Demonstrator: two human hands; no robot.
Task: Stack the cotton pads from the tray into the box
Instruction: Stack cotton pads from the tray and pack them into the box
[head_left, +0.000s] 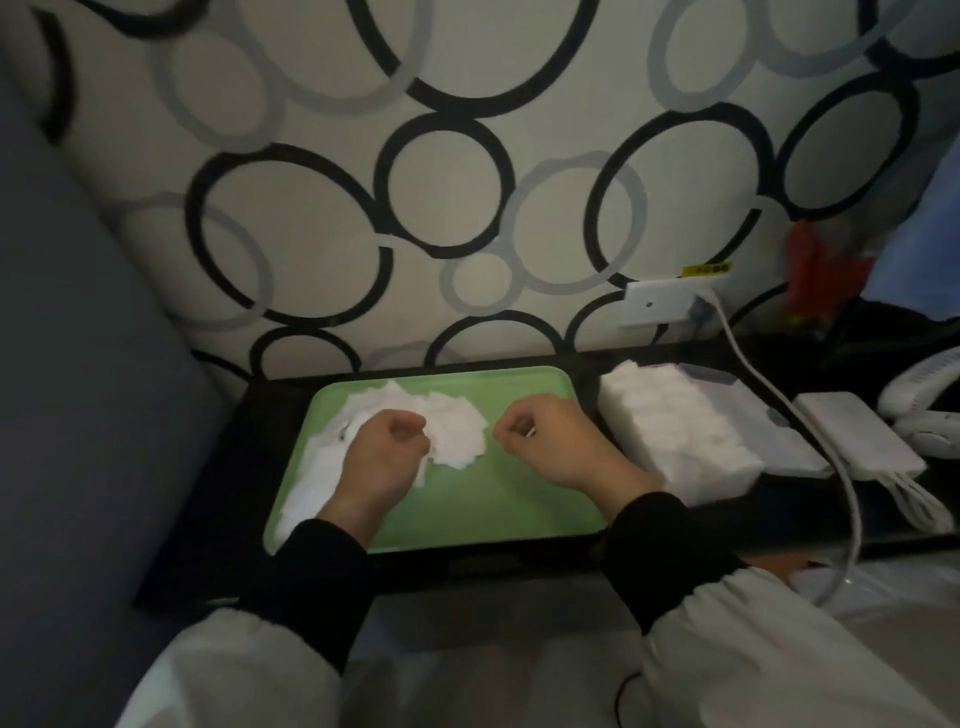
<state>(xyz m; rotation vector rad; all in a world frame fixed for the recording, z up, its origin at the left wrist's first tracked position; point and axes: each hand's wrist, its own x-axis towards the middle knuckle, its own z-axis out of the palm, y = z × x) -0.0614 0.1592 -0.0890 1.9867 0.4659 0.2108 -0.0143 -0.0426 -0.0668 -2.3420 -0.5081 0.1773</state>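
While the loose cotton pads (452, 415) are lying in an untidy white heap, they are filling the 10 o'clock part of the green tray (493, 509), and the 4 o'clock part of the tray is showing bare green. The left hand (382, 457) is resting over this heap with its fingers curled under and the thumb closing toward the forefinger. Pads are touching it from below, but I cannot tell whether it is really pinching one. The right hand (550, 441) is hovering over the bare green just at 3 o'clock of the heap, its fingers curled in and narrow, thumb tip meeting the forefinger. I cannot tell if anything is between them. Both wrists are wearing black cuffs under pale sleeves.

At 3 o'clock of the tray, just beside its rim, the box (763, 436) is standing with a tight block of stacked pads (670, 431) in it. Farther at 3 o'clock a white adapter (857, 436) is lying on the dark table (218, 493). A white cable (779, 405) is running from the wall socket (660, 304) at 1 o'clock down past the box.
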